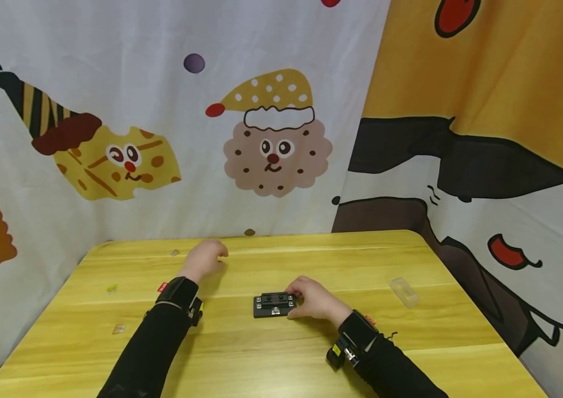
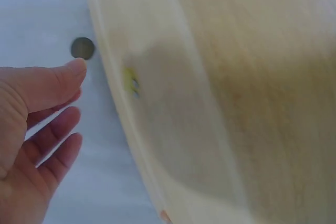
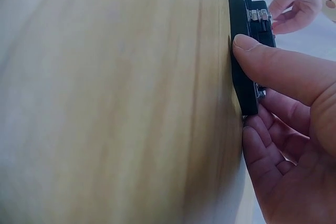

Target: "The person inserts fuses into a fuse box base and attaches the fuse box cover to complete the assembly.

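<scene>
A black rectangular block with metal screw terminals (image 1: 275, 305) lies on the wooden table in the head view. My right hand (image 1: 315, 299) holds it by its right end. In the right wrist view the thumb (image 3: 262, 59) presses along one side of the block (image 3: 240, 40), and the other fingers curl round its end. Farther back on the left, my left hand (image 1: 204, 261) hovers above the table. The left wrist view shows its thumb (image 2: 50, 85) and fingers loosely bent and apart, with nothing between them.
A clear plastic box (image 1: 404, 292) lies on the right of the table (image 1: 261, 365). On the left are a small clear piece (image 1: 175, 252), a yellow-green piece (image 1: 111, 288) and a little transparent packet (image 1: 119, 329). A printed curtain (image 1: 162, 33) hangs behind the table's far edge.
</scene>
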{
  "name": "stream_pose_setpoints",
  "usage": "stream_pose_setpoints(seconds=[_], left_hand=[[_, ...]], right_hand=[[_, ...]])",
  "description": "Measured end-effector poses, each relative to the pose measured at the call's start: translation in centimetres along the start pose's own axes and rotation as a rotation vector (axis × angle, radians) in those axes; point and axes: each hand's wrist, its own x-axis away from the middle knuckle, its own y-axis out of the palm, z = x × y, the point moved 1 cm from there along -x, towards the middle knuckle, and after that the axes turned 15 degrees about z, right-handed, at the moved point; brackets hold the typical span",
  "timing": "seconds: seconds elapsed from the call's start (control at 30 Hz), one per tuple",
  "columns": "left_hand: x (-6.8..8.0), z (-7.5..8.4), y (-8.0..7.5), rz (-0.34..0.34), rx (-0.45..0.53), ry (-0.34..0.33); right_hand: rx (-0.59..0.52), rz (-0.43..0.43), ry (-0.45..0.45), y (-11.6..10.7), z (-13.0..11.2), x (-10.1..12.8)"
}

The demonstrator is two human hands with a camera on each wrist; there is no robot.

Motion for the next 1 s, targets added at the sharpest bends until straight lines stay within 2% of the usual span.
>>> stream_pose_setpoints(seconds=[0.43,0.73,1.0], left_hand=[[0.1,-1.6,1.5,0.039,-0.073,0.029],[0.4,-2.1,1.9,0.016,-0.053,-0.019],[0.5,-2.0,2.1,-0.003,-0.055,-0.002]], right_hand=[[0.002,0.003,0.005,0.0,-0.1,-0.1],[0.001,0.002,0.011,0.2,0.1,-0.1],[0.01,0.007,-0.015,0.4,0.5,-0.1]])
